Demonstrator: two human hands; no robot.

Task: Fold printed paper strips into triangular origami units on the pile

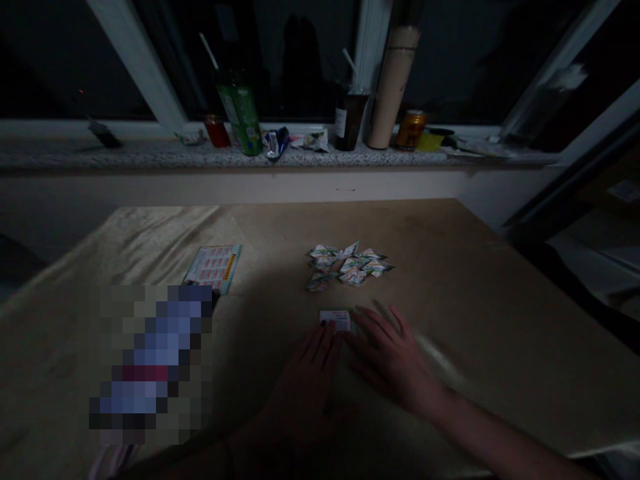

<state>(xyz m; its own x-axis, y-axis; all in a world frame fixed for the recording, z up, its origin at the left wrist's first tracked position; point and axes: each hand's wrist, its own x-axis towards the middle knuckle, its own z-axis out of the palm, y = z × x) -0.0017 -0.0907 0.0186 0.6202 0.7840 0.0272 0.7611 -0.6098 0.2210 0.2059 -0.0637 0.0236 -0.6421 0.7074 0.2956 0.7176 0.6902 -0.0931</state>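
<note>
A small printed paper [336,319], white with a green edge, lies on the table in front of me. My left hand [309,363] lies with its fingers stretched over the lower left of this paper, a dark nail showing at its edge. On the other side, my right hand [387,352] has its fingers spread, the fingertips at the paper's right edge. Neither hand is closed round anything. Just beyond them sits a group of several folded paper pieces [356,267] with pointed ends. The lower part of my left hand is in deep shadow.
A stack of printed sheets [213,268] lies to the left, beside a pixelated blue object [160,347]. On the window sill [300,157] stand a green bottle [243,117], a dark cup [349,123], a tall pale flask [393,93] and an orange can [411,130].
</note>
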